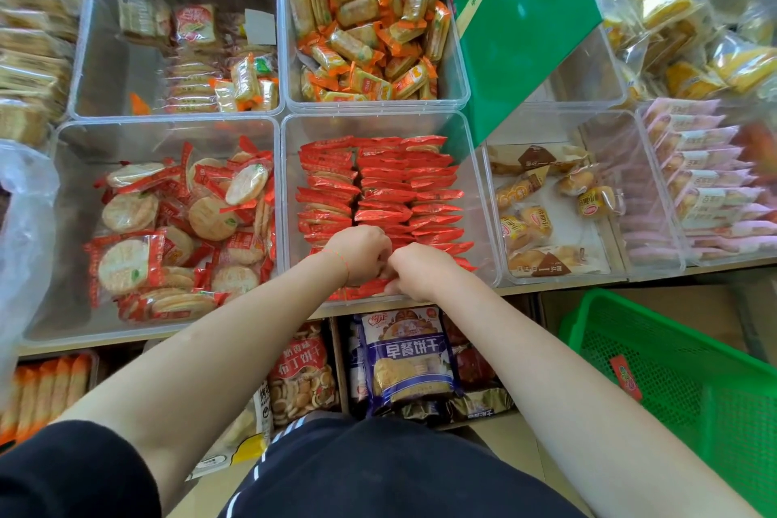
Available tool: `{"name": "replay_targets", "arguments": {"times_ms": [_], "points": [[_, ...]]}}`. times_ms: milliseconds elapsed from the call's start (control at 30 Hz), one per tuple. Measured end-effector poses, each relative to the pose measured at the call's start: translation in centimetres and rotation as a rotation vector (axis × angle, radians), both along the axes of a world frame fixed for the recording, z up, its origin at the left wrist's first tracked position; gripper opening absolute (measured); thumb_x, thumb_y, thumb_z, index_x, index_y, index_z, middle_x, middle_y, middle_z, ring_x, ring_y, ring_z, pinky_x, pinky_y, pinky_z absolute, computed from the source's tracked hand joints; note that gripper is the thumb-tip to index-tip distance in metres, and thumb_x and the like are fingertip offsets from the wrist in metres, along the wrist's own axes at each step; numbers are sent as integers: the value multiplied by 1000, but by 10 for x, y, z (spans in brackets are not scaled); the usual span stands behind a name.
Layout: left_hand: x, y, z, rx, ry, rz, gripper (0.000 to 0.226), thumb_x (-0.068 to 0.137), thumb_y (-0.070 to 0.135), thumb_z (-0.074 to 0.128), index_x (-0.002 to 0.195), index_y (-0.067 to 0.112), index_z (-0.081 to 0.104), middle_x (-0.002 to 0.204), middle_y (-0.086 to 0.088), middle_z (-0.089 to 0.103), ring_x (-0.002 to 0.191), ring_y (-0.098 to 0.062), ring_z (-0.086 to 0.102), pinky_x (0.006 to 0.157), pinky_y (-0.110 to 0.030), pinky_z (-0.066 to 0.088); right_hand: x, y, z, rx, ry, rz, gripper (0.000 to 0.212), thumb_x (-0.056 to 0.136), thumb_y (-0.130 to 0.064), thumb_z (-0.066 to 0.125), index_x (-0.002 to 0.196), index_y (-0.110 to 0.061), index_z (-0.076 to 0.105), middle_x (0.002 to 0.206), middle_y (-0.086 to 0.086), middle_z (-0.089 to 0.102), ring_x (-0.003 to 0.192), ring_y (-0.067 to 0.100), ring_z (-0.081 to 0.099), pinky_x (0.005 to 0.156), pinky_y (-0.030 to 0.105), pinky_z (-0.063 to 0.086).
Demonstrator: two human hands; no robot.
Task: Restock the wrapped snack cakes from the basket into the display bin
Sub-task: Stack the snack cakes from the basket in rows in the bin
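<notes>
- The left hand (359, 252) and the right hand (414, 271) are both down in the clear plastic display bin (475, 198) in the middle of the front row.
- The two hands touch each other at the near end of the bin.
- Both hands are curled up small, with fingers pressed onto the red wrapped snack cakes (378, 198) at the near wall. I cannot tell if either hand is really holding a pack or just pushing on them.
- The red packs stand on edge in neat rows and fill most of the bin, from the far side to the hands.
- A thin string bracelet (342, 261) sits on the left wrist.
- The green plastic mesh basket (672, 374) is low down on the right, below the shelf edge. It looks almost empty, with only one small red pack (626, 376) lying inside it.
- Just left of the display bin is a clear bin of round rice crackers in red wrappers (168, 231), all jumbled.
- Just right of it is a clear bin with a few small bread rolls in wrappers (542, 206).
- Behind it is a clear bin of orange wrapped snacks (370, 34), piled loose.
- A green cardboard box (517, 21) leans over the bins at the back right.
</notes>
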State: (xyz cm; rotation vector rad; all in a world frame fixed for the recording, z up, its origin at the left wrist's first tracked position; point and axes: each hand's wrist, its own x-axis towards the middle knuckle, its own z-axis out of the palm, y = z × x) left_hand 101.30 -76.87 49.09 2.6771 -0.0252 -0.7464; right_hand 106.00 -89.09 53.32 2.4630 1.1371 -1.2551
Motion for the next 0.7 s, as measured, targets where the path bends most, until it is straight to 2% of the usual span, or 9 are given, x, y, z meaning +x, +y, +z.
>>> {"name": "replay_targets", "arguments": {"times_ms": [67,133,200,267,333,433,467,567,700], "points": [[-2,1,2,-20,-13,-4,12,90,17,55,91,16,67,108,-3,58,94,-26,60,76,-41,54,0,-6,-5,36,-64,-7,28,92,-35,64,117,-22,65,112,3,64,100,27,62,73,36,49],[-8,4,3,-47,-56,15,14,92,24,56,95,16,67,107,-3,59,95,-25,59,78,-40,52,2,-14,-8,91,-88,-60,25,88,-39,68,102,-19,61,102,0,62,93,24,60,67,35,45],[-15,6,2,-77,-99,50,14,91,28,58,93,17,68,103,-2,60,93,-24,60,77,-39,52,8,-20,-6,106,-87,-99,28,83,-43,72,83,-22,52,90,-4,58,85,22,58,61,33,44],[-21,8,2,-103,-119,89,14,89,31,61,91,20,70,99,0,63,92,-22,60,78,-39,52,13,-18,-4,71,-79,-117,34,80,-44,75,73,-24,47,84,-4,58,80,21,58,58,32,42],[-25,9,2,-136,-131,119,17,88,35,61,89,22,73,95,2,67,89,-21,62,76,-38,53,12,-10,-1,52,-62,-101,32,79,-43,76,78,-23,52,87,-4,59,81,21,58,61,33,44],[-27,8,3,-170,-112,102,24,90,36,58,91,20,76,92,-1,68,86,-23,62,74,-39,52,7,-3,-2,109,21,-108,31,81,-35,76,105,-22,63,103,-2,63,94,22,60,76,37,52],[-27,8,4,-170,-98,93,25,91,35,56,92,20,76,92,-2,67,86,-24,61,75,-40,51,7,-5,-3,134,41,-115,29,82,-31,76,107,-22,64,104,-2,63,94,21,60,78,36,52],[-24,8,5,-138,-42,71,29,94,33,50,89,17,75,93,1,64,88,-23,59,77,-40,52,12,-17,-5,195,38,-156,10,84,-25,75,88,-25,65,93,-4,65,86,18,61,71,34,51],[-13,5,8,-35,93,-8,41,99,42,39,91,18,72,97,2,57,93,-23,57,82,-41,51,14,-29,-7,276,27,-197,19,85,-22,72,74,-27,58,85,-5,64,81,18,61,72,38,54]]}}
